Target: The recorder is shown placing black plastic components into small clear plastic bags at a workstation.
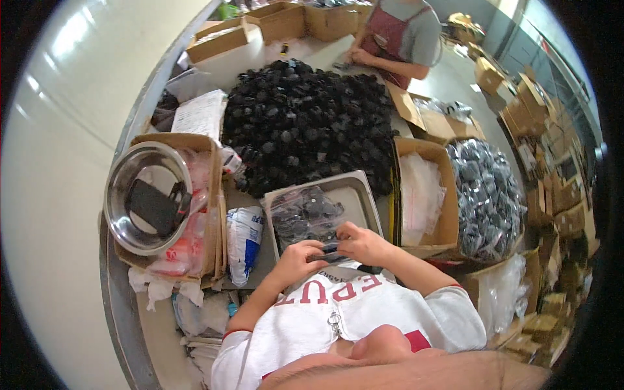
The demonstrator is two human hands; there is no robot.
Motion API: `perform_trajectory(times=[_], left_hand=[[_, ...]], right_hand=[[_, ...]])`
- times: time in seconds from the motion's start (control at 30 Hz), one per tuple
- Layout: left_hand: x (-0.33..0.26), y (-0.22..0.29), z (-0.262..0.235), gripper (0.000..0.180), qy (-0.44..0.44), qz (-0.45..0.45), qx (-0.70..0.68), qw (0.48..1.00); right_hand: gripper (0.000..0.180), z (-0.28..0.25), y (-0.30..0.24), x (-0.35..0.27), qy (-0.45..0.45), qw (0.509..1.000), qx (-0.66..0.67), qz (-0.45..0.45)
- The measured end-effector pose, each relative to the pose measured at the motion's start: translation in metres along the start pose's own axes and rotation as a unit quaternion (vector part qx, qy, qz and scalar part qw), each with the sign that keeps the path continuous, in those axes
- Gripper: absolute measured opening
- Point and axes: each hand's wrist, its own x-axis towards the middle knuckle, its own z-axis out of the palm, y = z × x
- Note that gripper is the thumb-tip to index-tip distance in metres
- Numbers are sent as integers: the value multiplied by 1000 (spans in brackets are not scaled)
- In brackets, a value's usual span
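Observation:
Over the near edge of a metal tray [370, 211], my left hand [300, 261] and my right hand [361, 244] are close together. Between them is a small clear plastic bag [330, 247] with something dark in it, pinched by the fingers of both hands. Its contents are too small to make out. Inside the tray's left half lie several clear bags of black parts [305, 211]. Beyond the tray spreads a large heap of small black round parts [305, 123].
On the left, a steel bowl [117, 214] holding a black phone-like object [153, 207] rests on a carton of plastic bags. A white-and-blue packet [244, 244] lies beside it. At right stand a carton of clear bags [419, 195] and bagged grey parts [487, 201]. A person [396, 42] stands across the table.

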Motion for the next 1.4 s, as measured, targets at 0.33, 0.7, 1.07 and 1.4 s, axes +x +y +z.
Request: perform_trajectory(times=[0.33, 0.7, 1.07, 1.4], left_hand=[[9, -6, 16, 16, 79, 174, 111, 975], [24, -14, 32, 13, 122, 223, 53, 966], [25, -5, 25, 16, 106, 169, 16, 980], [20, 0, 12, 29, 193, 165, -92, 963]], right_hand=[[33, 0, -11, -9, 43, 997, -56, 20], [13, 15, -10, -6, 104, 987, -119, 35], [14, 13, -16, -3, 92, 984, -144, 54], [12, 0, -15, -21, 74, 972, -187, 124]])
